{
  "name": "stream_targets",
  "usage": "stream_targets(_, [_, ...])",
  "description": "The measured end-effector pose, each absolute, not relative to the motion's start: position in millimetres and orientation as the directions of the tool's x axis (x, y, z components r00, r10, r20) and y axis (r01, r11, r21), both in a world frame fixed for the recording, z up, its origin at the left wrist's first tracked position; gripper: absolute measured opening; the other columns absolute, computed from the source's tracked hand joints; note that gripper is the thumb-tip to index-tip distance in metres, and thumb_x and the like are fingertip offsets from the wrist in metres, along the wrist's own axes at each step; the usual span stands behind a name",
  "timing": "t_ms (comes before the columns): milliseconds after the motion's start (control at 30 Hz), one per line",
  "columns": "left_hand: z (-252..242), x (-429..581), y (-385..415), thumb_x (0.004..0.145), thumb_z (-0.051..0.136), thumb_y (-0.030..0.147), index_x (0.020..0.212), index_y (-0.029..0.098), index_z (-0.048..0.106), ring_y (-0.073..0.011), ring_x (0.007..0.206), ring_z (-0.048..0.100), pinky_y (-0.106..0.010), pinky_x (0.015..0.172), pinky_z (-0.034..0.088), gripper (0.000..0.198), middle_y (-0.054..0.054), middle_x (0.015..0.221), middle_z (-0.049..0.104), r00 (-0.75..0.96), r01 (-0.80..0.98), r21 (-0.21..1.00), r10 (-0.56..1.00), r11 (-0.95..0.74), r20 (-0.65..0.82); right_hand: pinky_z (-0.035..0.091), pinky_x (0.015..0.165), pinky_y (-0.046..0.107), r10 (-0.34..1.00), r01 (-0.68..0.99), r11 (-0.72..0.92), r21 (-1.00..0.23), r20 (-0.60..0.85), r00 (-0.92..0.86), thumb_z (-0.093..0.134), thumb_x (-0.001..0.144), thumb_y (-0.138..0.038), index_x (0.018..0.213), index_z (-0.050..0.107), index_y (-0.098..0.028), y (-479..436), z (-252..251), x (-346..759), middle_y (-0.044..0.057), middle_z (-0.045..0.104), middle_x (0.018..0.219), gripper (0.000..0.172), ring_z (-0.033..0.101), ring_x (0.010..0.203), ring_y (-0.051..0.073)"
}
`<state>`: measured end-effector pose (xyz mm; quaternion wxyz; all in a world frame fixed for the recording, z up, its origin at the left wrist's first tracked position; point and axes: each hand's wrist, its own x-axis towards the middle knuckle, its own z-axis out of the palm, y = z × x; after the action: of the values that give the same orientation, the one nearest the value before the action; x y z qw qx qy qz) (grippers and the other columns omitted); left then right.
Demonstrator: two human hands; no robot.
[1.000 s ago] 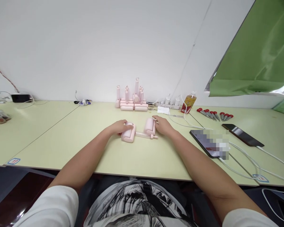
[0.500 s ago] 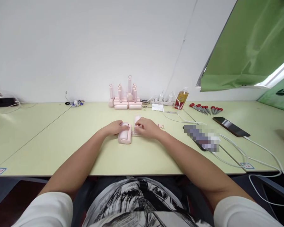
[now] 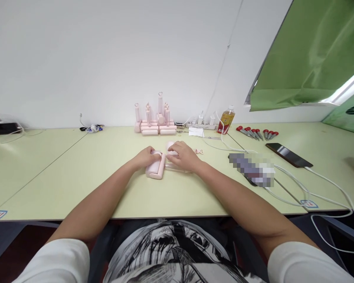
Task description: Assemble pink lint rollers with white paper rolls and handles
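Head cam, single view.
Worn on my head, facing forward and down; left hand [image 3: 146, 158] and right hand [image 3: 184, 156] near, mid-frame; table [image 3: 76, 177] runs to wall [image 3: 106, 59].

Counts on the desk [image 3: 76, 173], placed from the bottle.
One bottle [image 3: 226, 120]. Seven red-handled screwdrivers [image 3: 255, 133] lie just right of it, and two phones [image 3: 289, 154] nearer, to its right. Two pink rollers [image 3: 155, 169] sit nearer, to its left, held by one left hand [image 3: 146, 157] and one right hand [image 3: 184, 155]. The pink pile [image 3: 155, 125] left of it is too clustered to count.
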<state>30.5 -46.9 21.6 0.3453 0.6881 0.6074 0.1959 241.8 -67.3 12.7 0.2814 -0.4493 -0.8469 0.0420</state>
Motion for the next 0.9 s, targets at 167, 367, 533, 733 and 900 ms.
stream_targets(167, [22, 32, -46, 0.077, 0.059, 0.042, 0.105, 0.020, 0.053, -0.0210, 0.092, 0.066, -0.024, 0.064, 0.049, 0.036, -0.008, 0.112, 0.069, 0.188, 0.590, 0.808, 0.970, 0.012, -0.151, 0.038, 0.069, 0.029, 0.754, 0.653, 0.656, -0.377, 0.299, -0.585, 0.060, 0.089, -0.037, 0.102, 0.067, -0.019, -76, 15, 236, 0.005, 0.071, 0.094, 0.023, 0.060, 0.081, 0.018])
stream_targets(367, [18, 28, -42, 0.078, 0.062, 0.039, 0.105, 0.020, 0.054, -0.0204, 0.095, 0.067, -0.025, 0.070, 0.052, 0.034, -0.006, 0.110, 0.070, 0.240, 0.524, 0.852, 0.959, 0.001, -0.149, 0.039, 0.069, 0.029, 0.791, 0.714, 0.608, -0.348, 0.186, -0.583, 0.066, 0.084, -0.034, 0.126, 0.058, -0.022, -75, 14, 240, 0.006, 0.073, 0.103, 0.045, 0.064, 0.087, 0.023])
stream_targets(533, [18, 23, -40, 0.071, 0.071, 0.040, 0.111, 0.022, 0.054, -0.0228, 0.097, 0.067, -0.028, 0.070, 0.054, 0.047, -0.007, 0.113, 0.068, 0.300, 0.447, 0.893, 0.932, 0.050, -0.202, 0.041, 0.074, 0.030, 0.793, 0.709, 0.599, -0.373, 0.151, -0.590, 0.062, 0.085, -0.022, 0.132, 0.054, -0.022, -73, 15, 243, 0.006, 0.073, 0.106, 0.047, 0.065, 0.091, 0.023])
stream_targets(733, [18, 16, -32, 0.064, 0.079, 0.045, 0.114, 0.022, 0.053, -0.0200, 0.096, 0.067, -0.026, 0.069, 0.053, 0.061, -0.008, 0.119, 0.066, 0.333, 0.330, 0.936, 0.913, 0.123, -0.237, 0.041, 0.072, 0.029, 0.807, 0.717, 0.571, -0.401, 0.113, -0.579, 0.063, 0.085, -0.025, 0.130, 0.054, -0.024, -71, 15, 249, 0.005, 0.072, 0.102, 0.046, 0.064, 0.088, 0.022])
stream_targets(900, [27, -7, -20, 0.066, 0.077, 0.044, 0.112, 0.019, 0.059, -0.0203, 0.094, 0.066, -0.026, 0.072, 0.052, 0.055, -0.007, 0.114, 0.069, 0.140, 0.487, 0.873, 0.983, 0.034, -0.116, 0.041, 0.072, 0.030, 0.809, 0.711, 0.562, -0.423, 0.101, -0.579, 0.063, 0.085, -0.026, 0.126, 0.055, -0.025, -66, 12, 256, 0.004, 0.073, 0.099, 0.042, 0.064, 0.087, 0.022])
